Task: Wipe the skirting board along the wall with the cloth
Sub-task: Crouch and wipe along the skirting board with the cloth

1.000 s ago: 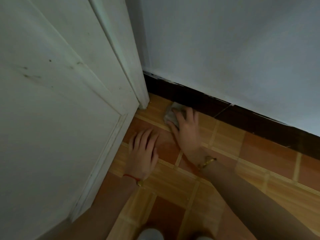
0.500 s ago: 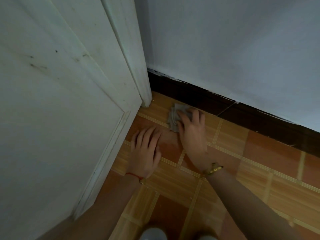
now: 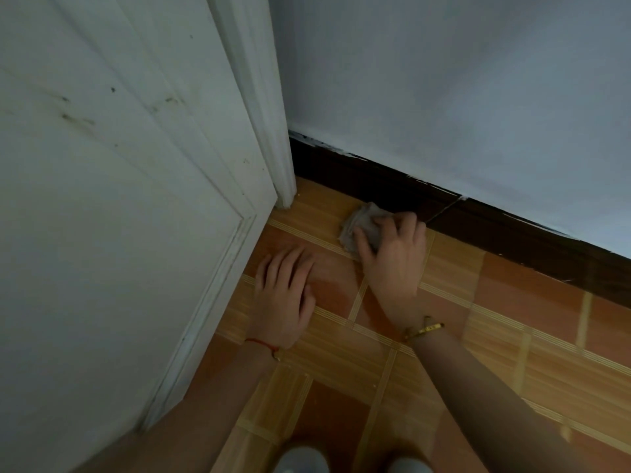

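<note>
A: Head view, single frame. Position of the right hand (image 3: 392, 257)?

B: Low on the floor (image 3: 444, 353), at the foot of the wall (image 3: 461, 97). Its fingers (image 3: 408, 225) are curled over a grey cloth (image 3: 362, 223), thumb on the near side, so the cloth is gripped, not merely touched.

A: Cloth location relative to the skirting board (image 3: 375, 186)?

B: Bunched, lying where the floor tile meets the dark brown skirting board. Far edge of the cloth meets the board's lower part; the frame does not resolve how firmly it presses. It sits a little right of the white door frame (image 3: 269, 114), not touching it.

A: Left hand (image 3: 285, 295)?

B: Flat on a reddish tile, palm down, fingers straight and slightly spread, holding nothing. It rests just beside the bottom corner of the white door (image 3: 119, 233), clear of the cloth.

A: Wrists?

B: Red string bracelet (image 3: 261, 343) on the left wrist; gold bracelet (image 3: 423, 329) on the right.

A: Surface notes?

B: Floor is orange and reddish tile with pale striped bands. Skirting board runs right along the wall, with flecks of white paint on its upper edge and a thin pale diagonal mark just right of the hand. Door face shows several dark smudges. Two pale rounded shapes at the bottom edge; cannot tell what they are.
</note>
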Motion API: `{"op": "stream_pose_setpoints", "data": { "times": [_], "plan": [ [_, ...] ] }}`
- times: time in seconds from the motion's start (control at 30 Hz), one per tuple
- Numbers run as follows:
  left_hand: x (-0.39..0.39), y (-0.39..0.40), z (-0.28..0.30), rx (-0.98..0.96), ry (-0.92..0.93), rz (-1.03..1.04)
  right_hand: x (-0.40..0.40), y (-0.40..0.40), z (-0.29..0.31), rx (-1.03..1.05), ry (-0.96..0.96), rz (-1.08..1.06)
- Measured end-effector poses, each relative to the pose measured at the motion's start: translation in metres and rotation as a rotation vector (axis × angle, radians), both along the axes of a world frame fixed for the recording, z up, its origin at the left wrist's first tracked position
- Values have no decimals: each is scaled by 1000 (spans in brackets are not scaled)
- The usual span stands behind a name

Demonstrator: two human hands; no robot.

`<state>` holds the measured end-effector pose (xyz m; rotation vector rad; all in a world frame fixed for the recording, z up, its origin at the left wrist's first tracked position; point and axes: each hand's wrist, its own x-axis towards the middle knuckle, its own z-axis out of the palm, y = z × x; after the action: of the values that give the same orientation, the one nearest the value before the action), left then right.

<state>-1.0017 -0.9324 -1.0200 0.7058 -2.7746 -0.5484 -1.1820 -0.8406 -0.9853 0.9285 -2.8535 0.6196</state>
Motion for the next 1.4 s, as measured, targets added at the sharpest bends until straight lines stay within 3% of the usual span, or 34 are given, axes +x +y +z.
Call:
{"op": "stream_pose_setpoints", "data": {
  "times": [0.2, 0.27, 0.47, 0.67, 0.83, 1.17, 1.4],
  "plan": [
    [0, 1, 0, -7, 9, 2, -3, 20, -4, -6, -95, 273],
    [0, 1, -1, -10, 8, 6, -5, 18, -8, -41, -102, 275],
    [1, 1, -2, -50, 6, 5, 14, -54, -15, -76, -117, 342],
    [0, 1, -2, -34, 14, 5, 7, -25, -17, 47, 45, 255],
    [-1, 2, -3, -34, 17, 7, -4, 21, -14, 16, -2, 46],
    [1, 1, -5, -56, 14, 5, 19, -66, -13, -14, -73, 409],
    [1, 0, -5, -42, 40, -2, -11, 7, -11, -4, -18, 113]
  ]
}}
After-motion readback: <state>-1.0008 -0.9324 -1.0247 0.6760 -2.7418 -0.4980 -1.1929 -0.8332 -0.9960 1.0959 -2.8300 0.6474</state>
